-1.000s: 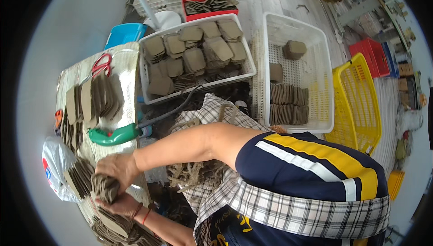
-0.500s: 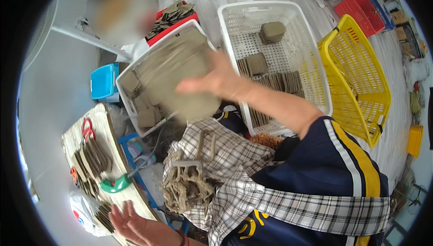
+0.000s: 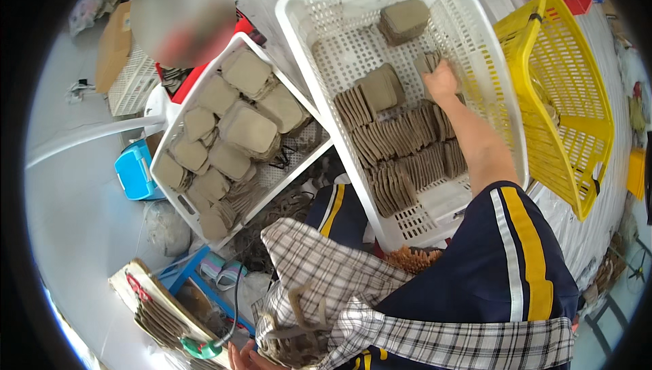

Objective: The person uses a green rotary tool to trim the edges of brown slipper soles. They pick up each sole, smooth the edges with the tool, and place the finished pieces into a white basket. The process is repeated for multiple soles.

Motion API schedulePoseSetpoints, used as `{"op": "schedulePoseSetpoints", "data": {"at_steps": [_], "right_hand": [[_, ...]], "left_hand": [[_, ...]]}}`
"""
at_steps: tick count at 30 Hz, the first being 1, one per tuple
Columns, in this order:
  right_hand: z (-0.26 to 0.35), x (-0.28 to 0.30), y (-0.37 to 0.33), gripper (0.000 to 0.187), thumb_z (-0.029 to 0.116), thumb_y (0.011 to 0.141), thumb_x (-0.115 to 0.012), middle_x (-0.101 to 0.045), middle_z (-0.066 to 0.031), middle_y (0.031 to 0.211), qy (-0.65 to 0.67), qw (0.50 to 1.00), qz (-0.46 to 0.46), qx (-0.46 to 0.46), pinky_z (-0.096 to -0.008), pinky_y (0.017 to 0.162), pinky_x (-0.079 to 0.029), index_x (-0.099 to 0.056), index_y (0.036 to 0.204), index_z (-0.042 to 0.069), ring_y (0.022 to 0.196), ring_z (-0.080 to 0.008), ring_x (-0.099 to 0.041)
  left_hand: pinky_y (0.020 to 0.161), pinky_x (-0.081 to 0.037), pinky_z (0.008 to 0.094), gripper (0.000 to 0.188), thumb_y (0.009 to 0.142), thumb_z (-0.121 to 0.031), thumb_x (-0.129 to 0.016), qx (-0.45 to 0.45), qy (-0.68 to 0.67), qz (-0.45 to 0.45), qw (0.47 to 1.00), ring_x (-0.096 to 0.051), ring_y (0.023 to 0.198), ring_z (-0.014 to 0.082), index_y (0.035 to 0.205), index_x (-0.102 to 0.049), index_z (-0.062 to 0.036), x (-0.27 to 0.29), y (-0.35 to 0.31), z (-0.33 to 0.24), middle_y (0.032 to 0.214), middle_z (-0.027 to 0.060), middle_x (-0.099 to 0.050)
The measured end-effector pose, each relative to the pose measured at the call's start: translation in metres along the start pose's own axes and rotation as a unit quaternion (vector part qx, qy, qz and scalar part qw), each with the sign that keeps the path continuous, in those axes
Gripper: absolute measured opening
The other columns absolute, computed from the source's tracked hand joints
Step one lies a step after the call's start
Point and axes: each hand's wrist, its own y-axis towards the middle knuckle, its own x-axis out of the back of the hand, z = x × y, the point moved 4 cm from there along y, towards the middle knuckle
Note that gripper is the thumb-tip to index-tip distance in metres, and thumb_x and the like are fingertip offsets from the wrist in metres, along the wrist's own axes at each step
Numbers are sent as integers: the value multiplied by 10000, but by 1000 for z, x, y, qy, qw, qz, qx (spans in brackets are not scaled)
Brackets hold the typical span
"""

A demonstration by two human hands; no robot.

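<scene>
My right hand [image 3: 443, 79] reaches into the big white basket [image 3: 309, 44], its fingers closed on a small stack of grey-brown cloth pads [image 3: 426, 63]. Below it, rows of similar pads [image 3: 397, 132] stand on edge on the basket floor. A flat pile of pads [image 3: 405, 18] lies at the basket's far end. At the lower edge my left hand [image 3: 250, 358] shows only in part, fingers apart and nothing visible in them. It is close to a green-handled tool [image 3: 200, 347] on a pale board and to a tangle of brown strips [image 3: 292, 343] on my lap.
A smaller white crate [image 3: 182, 204] with several pad piles stands left of the big basket. A yellow basket [image 3: 577, 146] leans on the right. Left of the crate is a blue box [image 3: 138, 173]. The board [image 3: 129, 268] carries red-handled scissors [image 3: 138, 288] and more pads.
My right hand has swung from over the smaller crate into the big basket, with pads in it. My left hand has moved right along the lower edge. The view has shifted.
</scene>
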Motion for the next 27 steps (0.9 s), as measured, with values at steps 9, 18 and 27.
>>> {"op": "schedulePoseSetpoints", "data": {"at_steps": [9, 18, 27], "right_hand": [[-31, -8, 21, 793, 438, 705, -776, -599, -209, 1195, 61, 996, 20, -67, -416, 939, -472, -462, 1276, -15, 1122, -343, -579], [-29, -10, 32, 840, 431, 713, -769, -505, -181, 1339, -34, 996, -2, -79, -413, 1008, -420, -410, 1345, 10, 1228, -320, -501], [-18, -19, 23, 861, 382, 735, -764, -487, -209, 1368, 17, 995, 70, -71, -380, 1052, -385, -364, 1391, -8, 1264, -321, -479]], "left_hand": [[833, -517, 376, 153, 872, -147, -652, -51, 146, 108, 982, -627, 985, 278, 902, -696, -4, -38, 19, -7, 975, 134, -673], [732, -543, 347, 260, 785, -74, -732, -111, 137, 109, 978, -642, 823, 231, 1013, -663, 28, -49, 17, 10, 1002, 144, -679], [778, -524, 351, 403, 901, -284, -579, -16, 94, 123, 988, -634, 804, 234, 1077, -626, 75, -60, 19, 4, 962, 172, -672]]}}
